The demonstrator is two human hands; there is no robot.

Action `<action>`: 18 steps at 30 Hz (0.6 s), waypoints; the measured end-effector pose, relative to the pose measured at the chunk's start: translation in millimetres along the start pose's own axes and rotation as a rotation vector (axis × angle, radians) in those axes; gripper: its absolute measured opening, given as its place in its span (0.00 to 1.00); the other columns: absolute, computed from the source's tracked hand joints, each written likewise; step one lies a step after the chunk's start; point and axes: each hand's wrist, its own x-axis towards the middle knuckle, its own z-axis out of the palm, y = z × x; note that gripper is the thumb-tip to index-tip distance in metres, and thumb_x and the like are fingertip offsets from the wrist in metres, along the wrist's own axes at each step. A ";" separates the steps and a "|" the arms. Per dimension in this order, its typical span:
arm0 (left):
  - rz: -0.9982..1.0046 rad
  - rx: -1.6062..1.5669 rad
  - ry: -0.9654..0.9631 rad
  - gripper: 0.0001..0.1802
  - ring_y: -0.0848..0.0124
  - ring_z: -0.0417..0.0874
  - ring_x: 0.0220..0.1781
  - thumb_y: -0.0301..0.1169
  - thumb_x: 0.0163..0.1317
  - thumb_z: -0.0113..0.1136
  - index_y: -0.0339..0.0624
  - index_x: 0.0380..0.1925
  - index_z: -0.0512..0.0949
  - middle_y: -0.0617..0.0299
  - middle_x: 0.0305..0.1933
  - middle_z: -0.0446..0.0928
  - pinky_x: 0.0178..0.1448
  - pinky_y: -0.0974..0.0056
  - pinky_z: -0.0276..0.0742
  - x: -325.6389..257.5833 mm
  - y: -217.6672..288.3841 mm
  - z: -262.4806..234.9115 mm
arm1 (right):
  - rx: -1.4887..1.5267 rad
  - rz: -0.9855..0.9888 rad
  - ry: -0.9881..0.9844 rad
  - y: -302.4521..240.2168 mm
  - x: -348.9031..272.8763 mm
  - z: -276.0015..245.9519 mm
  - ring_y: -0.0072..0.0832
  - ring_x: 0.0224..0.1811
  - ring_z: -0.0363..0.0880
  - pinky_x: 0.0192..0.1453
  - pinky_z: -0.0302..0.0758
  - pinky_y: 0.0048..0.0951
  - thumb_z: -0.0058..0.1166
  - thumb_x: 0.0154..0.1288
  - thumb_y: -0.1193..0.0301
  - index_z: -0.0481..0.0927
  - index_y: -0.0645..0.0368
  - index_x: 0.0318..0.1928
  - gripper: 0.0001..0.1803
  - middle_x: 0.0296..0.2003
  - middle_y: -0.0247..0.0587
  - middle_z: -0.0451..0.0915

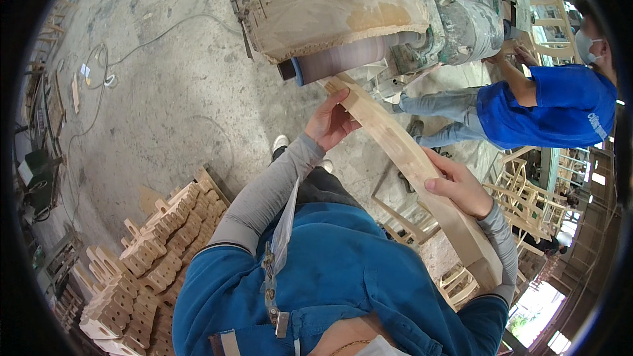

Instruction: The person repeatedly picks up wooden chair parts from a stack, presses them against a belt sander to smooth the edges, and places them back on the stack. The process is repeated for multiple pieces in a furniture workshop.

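Observation:
I hold a long curved pale wooden piece with both hands. My left hand grips it near its far end, which touches the brown sanding belt drum of a dusty sanding machine. My right hand clasps the piece at its middle. The near end of the wood runs past my right forearm, down by my sleeve.
A stack of notched wooden parts lies on the concrete floor at lower left. Another person in a blue shirt works at the right beside wooden chair frames. Cables trail over the floor at left.

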 end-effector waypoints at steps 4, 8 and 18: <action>0.006 0.019 0.021 0.22 0.60 0.76 0.52 0.36 0.59 0.58 0.37 0.50 0.66 0.53 0.49 0.72 0.58 0.54 0.74 -3.2 -0.6 4.3 | -0.058 -0.012 0.002 0.5 -4.9 -1.8 0.29 0.53 0.70 0.59 0.63 0.27 0.56 0.54 0.60 0.57 0.66 0.64 0.41 0.52 0.48 0.72; 0.016 0.025 0.036 0.22 0.61 0.76 0.52 0.36 0.59 0.58 0.38 0.50 0.66 0.53 0.50 0.72 0.58 0.53 0.74 -6.3 -3.3 6.2 | -0.055 -0.004 -0.007 -1.1 -11.4 -0.8 0.29 0.55 0.68 0.61 0.60 0.27 0.56 0.54 0.60 0.57 0.66 0.64 0.41 0.52 0.49 0.71; -0.024 0.145 0.068 0.24 0.63 0.77 0.52 0.39 0.60 0.55 0.39 0.52 0.66 0.54 0.50 0.73 0.56 0.56 0.75 -21.5 -14.0 18.5 | 0.010 0.051 0.003 -0.5 -37.9 5.3 0.29 0.59 0.65 0.63 0.57 0.27 0.56 0.53 0.61 0.55 0.65 0.65 0.41 0.56 0.49 0.68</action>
